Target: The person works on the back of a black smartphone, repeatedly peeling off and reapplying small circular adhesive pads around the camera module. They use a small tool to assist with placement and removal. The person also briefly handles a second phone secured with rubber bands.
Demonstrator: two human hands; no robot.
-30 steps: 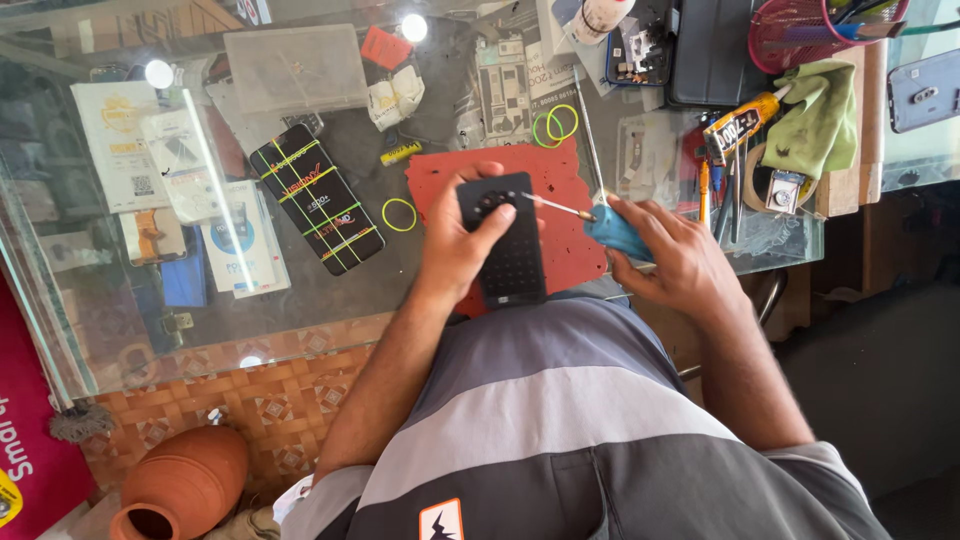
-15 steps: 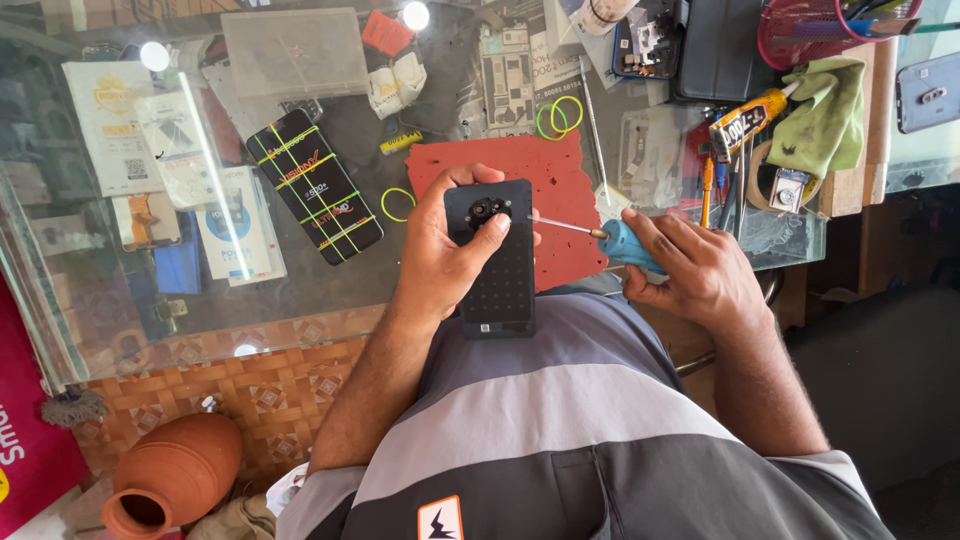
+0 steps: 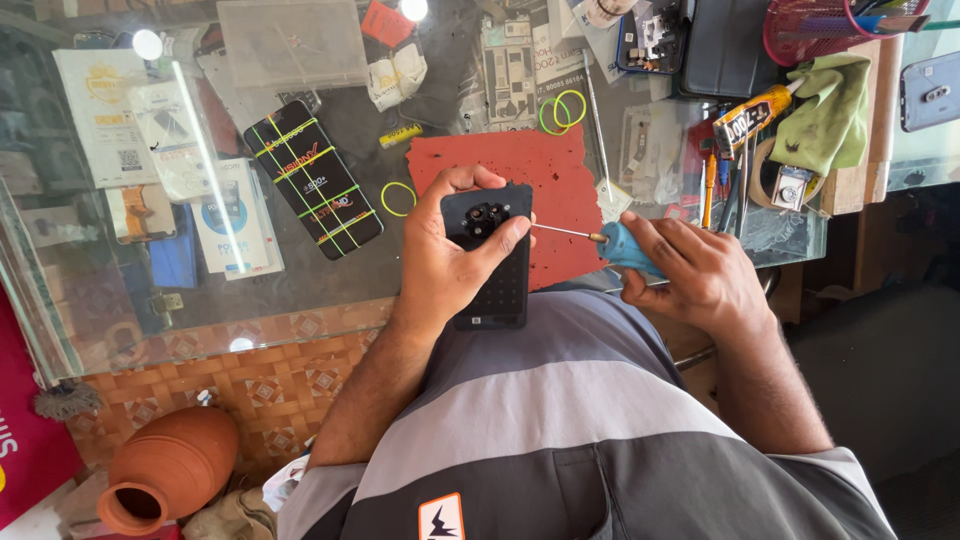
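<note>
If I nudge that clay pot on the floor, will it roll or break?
The clay pot lies on its side, and its round belly suggests it would probably roll. Unglazed earthenware is likely brittle, and the tiled floor looks hard, so a knock may chip it.

Black phone point(image 3: 492, 262), back facing up, camera cluster at its top end, held lengthwise over the near table edge, partly over the red mat point(image 3: 520, 180). Small screwdriver point(image 3: 600, 240) with blue handle and thin metal shaft lies roughly level, tip pointing left at the phone's upper right edge.
</note>
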